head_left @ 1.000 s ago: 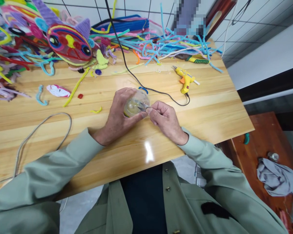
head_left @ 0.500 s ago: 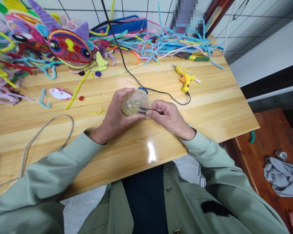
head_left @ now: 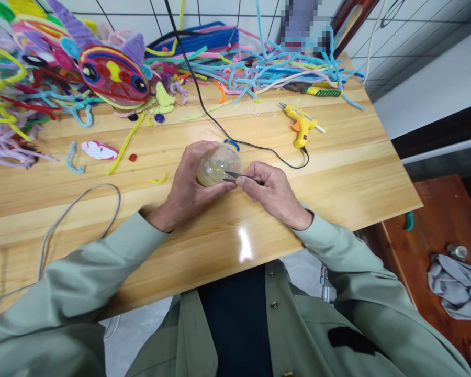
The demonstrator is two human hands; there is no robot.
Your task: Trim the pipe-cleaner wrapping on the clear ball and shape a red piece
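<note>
holding a clear plastic shell [head_left: 215, 165] at the wooden table [head_left: 345, 183], our left hand [head_left: 190, 183] curls wide round its left side. our right hand [head_left: 270, 193] pinches a dark two-pointed tool [head_left: 234, 175], probably tweezers, tips apart by the shell's right side. yellow glue gun [head_left: 304, 124] lies beyond, corded.

Left hand [head_left: 192, 180] cupped, thumb extended; right hand [head_left: 272, 193] pinching (both forearms [head_left: 98, 262] angled inward).

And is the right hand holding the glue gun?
No, the right hand holds a pointed tool; the glue gun lies on the table.
</note>
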